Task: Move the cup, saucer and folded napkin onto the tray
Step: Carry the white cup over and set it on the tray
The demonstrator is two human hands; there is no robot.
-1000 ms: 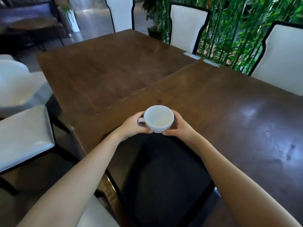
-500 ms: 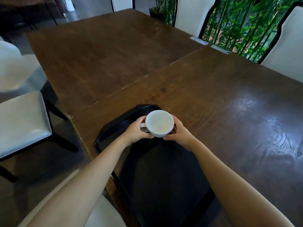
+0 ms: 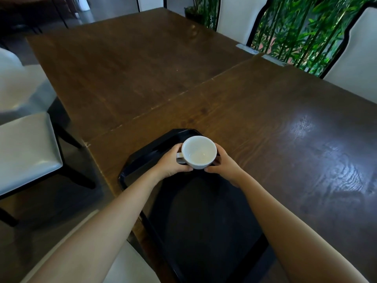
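Table [image 3: 142, 64]: dark brown wood, two tops butted together along a diagonal seam.
Chairs [image 3: 238, 15]: white cushions, black frames, along the far side; one seat [image 3: 24, 148] at left.
Bamboo [image 3: 295, 27]: green stalks behind the far chairs.

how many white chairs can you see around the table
5: a white chair at left, one at the near edge, three across the brown wooden table. Others may be out of frame.

White cup [image 3: 199, 152], pale cream inside. Black tray [image 3: 204, 217]. Dark brown desk [image 3: 163, 78], wood-grain pattern, bluish sheen at right. White chairs [image 3: 26, 148] with black frames. Green bamboo leaves [image 3: 295, 29] far right.
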